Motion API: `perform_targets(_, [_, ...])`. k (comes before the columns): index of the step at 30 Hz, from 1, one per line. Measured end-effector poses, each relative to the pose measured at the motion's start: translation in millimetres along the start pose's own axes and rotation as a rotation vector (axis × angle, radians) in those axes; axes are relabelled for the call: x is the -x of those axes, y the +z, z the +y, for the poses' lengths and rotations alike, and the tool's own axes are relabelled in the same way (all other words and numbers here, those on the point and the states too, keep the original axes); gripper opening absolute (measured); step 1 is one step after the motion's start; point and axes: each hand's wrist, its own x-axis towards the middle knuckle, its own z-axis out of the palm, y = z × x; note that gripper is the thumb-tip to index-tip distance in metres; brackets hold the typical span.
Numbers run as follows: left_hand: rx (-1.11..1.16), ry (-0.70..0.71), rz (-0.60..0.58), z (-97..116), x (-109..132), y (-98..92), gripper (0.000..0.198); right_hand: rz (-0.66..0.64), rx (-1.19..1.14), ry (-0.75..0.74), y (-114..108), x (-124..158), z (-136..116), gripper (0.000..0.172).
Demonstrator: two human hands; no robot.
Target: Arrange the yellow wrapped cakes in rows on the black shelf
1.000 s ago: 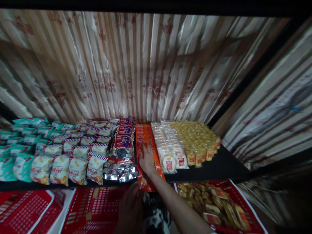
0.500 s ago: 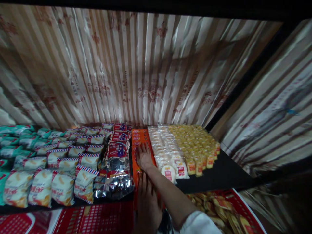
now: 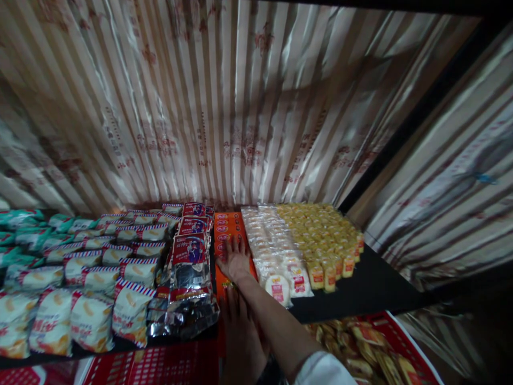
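Observation:
A row of orange packages [image 3: 227, 224] with printed round logos lies on the black shelf. My right hand [image 3: 235, 260] rests flat on top of them, fingers spread and pointing toward the back. Closer to me, my left hand [image 3: 241, 334] lies at the front of the same orange row, fingers stretched forward, partly covered by my right forearm. Left of the hands are dark foil packets [image 3: 190, 267] with red and blue fronts. To their right stand clear bags of round white cakes [image 3: 277, 289].
Small yellow packaged cakes [image 3: 320, 235] fill the shelf's right part. White snack bags [image 3: 92, 321] and green bags [image 3: 30, 235] stand at left. Below the shelf are red baskets [image 3: 160, 366], with gold packets [image 3: 364, 342] at right. Striped plastic sheeting [image 3: 224, 107] hangs behind.
The view has shifted a little, so the left goods sit lower and further left. My right fingers are spread slightly wider; both hands stay on the orange packages.

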Motion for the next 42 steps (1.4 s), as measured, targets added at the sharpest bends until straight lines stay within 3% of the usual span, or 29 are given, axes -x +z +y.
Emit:
perform_targets(5, [0.023,0.022,0.000,-0.7,0.0,-2.5,0.064,0.051,-0.021,0.012,4.5,-1.2,3.4,0.072])
perform_targets(10, [0.044,0.080,-0.037,-2.3,-3.6,-12.9,0.040,0.072,-0.066,0.026,7.2,-2.7,4.4,0.072])
perform_targets(13, [0.049,0.101,-0.039,-3.8,-7.1,-17.4,0.035,0.092,-0.091,0.032,8.3,-3.2,4.3,0.070])
perform_targets(24, [0.031,0.108,-0.025,-12.6,-1.2,-17.0,0.035,0.066,-0.086,0.054,9.4,-5.1,-4.0,0.068])
perform_targets(32, [0.003,0.112,-0.028,-30.6,-6.4,-5.2,0.055,0.077,-0.110,0.082,12.2,-8.4,-11.7,0.066])
perform_targets(42, [0.025,0.125,-0.028,-23.1,-4.5,-28.1,0.034,0.077,-0.079,0.105,8.0,-8.1,-15.8,0.064])
